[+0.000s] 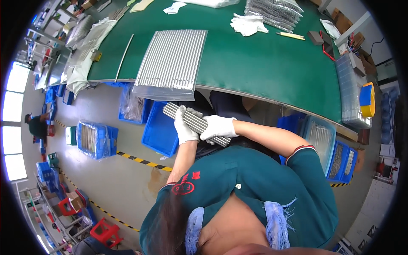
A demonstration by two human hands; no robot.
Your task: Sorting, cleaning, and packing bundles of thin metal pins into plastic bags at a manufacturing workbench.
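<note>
blue bin [159,127] below the green table [263,63] edge, open floor to its left | bagged rod sheet [172,59] overhangs the table edge just above the hands | left hand [185,127] gloved, wrapped round the bundle of metal rods [193,121] | right hand [219,127] gloved, clasping the bundle's right end
</note>
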